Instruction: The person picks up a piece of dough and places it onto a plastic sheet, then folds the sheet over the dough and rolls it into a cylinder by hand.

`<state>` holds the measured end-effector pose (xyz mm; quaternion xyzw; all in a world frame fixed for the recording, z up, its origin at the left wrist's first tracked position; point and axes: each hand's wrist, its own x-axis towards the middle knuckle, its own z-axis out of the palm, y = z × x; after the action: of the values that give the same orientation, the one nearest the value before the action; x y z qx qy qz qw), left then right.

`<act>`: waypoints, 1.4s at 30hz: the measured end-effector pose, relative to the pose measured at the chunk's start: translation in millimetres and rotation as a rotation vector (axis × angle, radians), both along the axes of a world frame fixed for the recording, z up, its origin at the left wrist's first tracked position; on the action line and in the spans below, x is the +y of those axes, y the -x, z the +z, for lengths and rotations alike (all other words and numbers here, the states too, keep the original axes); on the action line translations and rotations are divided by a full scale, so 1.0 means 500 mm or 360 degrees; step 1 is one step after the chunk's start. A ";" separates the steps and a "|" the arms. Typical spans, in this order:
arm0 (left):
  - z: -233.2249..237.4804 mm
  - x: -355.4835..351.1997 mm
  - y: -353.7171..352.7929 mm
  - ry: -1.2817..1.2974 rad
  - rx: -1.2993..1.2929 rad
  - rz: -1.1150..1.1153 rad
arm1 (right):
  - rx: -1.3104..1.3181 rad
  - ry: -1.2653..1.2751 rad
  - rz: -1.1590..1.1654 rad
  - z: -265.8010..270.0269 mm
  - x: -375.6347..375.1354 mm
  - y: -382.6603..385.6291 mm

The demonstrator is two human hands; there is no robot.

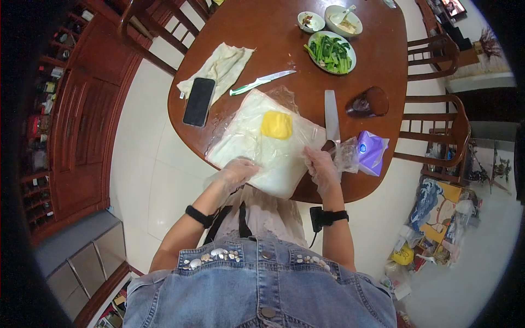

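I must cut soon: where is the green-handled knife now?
In the head view, the green-handled steel knife lies on the brown wooden table, between the cream cloth on the left and the white plate of green vegetables.

An oval dark-wood worktop (273,33) stands on pale glossy floor tiles (147,180). Wooden chairs (448,131) flank its right side. A reddish wooden cabinet (82,120) lines the left wall, and bags (437,218) clutter the floor at right.

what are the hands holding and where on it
The left hand and right hand are on the near edge of the clear plastic sheet over the white dough; pinching or just pressing cannot be told.
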<state>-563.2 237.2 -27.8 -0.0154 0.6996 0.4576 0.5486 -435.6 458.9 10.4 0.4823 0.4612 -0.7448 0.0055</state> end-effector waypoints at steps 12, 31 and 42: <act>0.081 -0.043 -0.042 -0.1051 -0.0765 0.0246 | 0.0188 0.0576 -0.0049 -0.043 -0.011 -0.109; -0.044 0.173 0.129 -0.1062 -0.1103 0.0968 | 0.0400 -0.2112 0.0706 -0.027 -0.081 0.062; -0.042 0.174 0.132 -0.0762 -0.0834 0.1014 | 0.0338 -0.2156 0.1398 -0.092 -0.074 0.128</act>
<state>-629.3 324.1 -49.0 -0.2171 0.3729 0.7321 0.5271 -499.8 422.1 -35.6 0.0828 0.9569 -0.2757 -0.0394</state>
